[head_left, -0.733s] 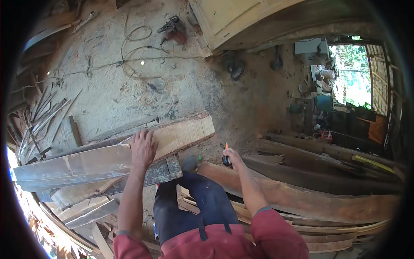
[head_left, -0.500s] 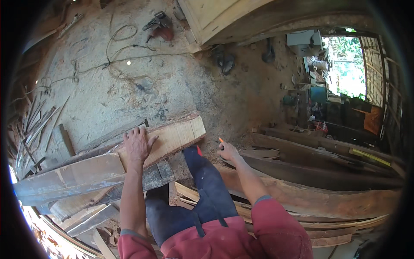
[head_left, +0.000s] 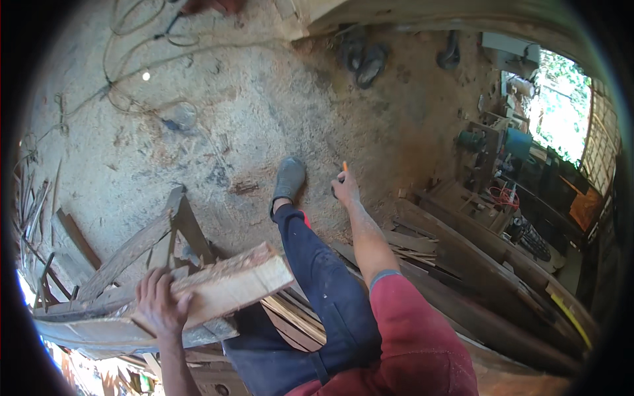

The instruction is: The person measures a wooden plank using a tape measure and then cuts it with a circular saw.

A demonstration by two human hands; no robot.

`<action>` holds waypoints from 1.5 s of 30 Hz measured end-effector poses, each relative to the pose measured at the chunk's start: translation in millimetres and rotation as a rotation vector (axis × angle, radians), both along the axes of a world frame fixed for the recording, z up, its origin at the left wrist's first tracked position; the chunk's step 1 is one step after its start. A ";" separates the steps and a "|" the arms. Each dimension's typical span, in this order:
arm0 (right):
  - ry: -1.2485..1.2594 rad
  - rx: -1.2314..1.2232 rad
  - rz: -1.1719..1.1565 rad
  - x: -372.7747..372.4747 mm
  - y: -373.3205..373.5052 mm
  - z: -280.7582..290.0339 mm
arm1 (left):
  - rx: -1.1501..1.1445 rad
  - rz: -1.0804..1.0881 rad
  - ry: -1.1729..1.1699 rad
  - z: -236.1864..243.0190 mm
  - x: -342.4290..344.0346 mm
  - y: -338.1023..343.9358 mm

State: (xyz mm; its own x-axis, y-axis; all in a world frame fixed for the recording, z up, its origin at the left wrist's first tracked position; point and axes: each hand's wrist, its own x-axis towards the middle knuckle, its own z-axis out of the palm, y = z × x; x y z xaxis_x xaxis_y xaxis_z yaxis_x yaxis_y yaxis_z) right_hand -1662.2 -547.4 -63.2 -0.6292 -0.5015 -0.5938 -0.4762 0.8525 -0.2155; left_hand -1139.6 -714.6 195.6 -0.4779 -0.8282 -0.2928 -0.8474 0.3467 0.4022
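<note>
Hands (head_left: 345,189) apart (left one (head_left: 162,307) on plank (head_left: 234,289))

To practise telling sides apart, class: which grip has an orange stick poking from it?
The right grip, out over the floor: the stick juts from it. The left grip lies on timber, with no such stick showing.

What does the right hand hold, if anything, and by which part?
The right hand holds a slim orange object below its exposed tip. A dark object shows beneath; its hold cannot be told.
</note>
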 end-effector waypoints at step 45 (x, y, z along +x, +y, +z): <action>0.715 0.584 1.568 327.0 -695.6 -74.2 | -0.053 0.244 0.066 -1.1 21.8 -10.2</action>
State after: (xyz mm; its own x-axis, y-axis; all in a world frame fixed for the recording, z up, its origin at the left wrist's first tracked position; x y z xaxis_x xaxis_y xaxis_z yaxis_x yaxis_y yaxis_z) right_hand -1335.2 -1243.0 -137.4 -0.0168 -0.6630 -0.7484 -0.6785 -0.5422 0.4956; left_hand -1117.9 -724.8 194.5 -0.2786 -0.9347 -0.2207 -0.8809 0.1571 0.4465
